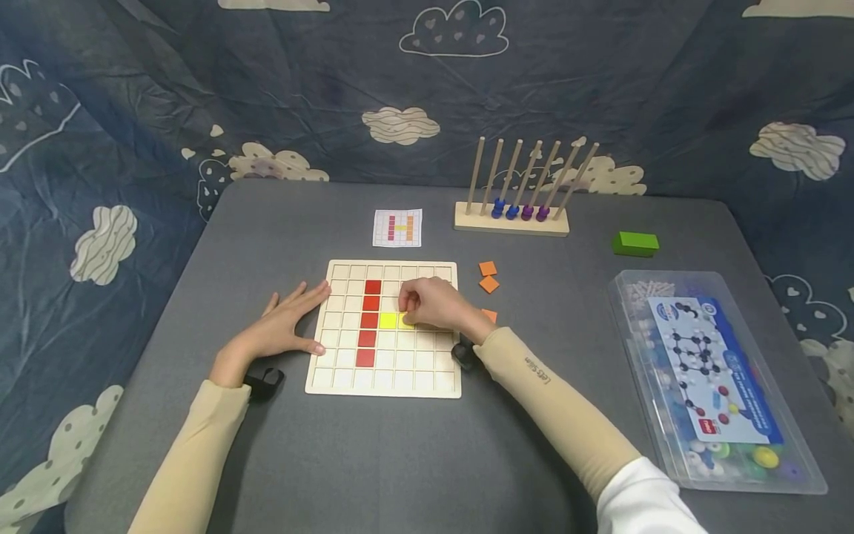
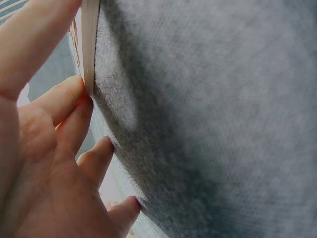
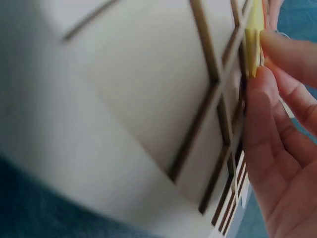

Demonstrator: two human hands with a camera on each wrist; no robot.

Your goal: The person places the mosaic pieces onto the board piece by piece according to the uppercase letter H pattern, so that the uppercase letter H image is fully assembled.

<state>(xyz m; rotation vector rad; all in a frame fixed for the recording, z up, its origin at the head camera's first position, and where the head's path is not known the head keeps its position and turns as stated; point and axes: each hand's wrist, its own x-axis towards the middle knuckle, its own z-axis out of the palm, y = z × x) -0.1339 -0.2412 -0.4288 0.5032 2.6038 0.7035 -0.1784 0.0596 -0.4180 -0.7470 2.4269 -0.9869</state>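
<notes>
A wooden grid board [image 1: 384,380] lies on the table, with a column of several red tiles [image 1: 369,320] and a yellow tile [image 1: 388,320] beside its middle one. My right hand [image 1: 437,302] is over the board, its thumb and fingertips pinching a second yellow tile [image 1: 405,322] just right of the first. The right wrist view shows thumb and finger of that hand [image 3: 282,134] at the yellow piece [image 3: 252,49]. My left hand [image 1: 279,326] has its fingers spread against the board's left edge; in the left wrist view, fingertips touch the board's side [image 2: 89,44].
Loose orange tiles [image 1: 489,285] lie right of the board, one partly behind my right wrist. Behind the board are a printed pattern card [image 1: 380,222] and a peg stand [image 1: 467,219] with beads. Farther right are a green block [image 1: 636,243] and a clear plastic case [image 1: 640,356].
</notes>
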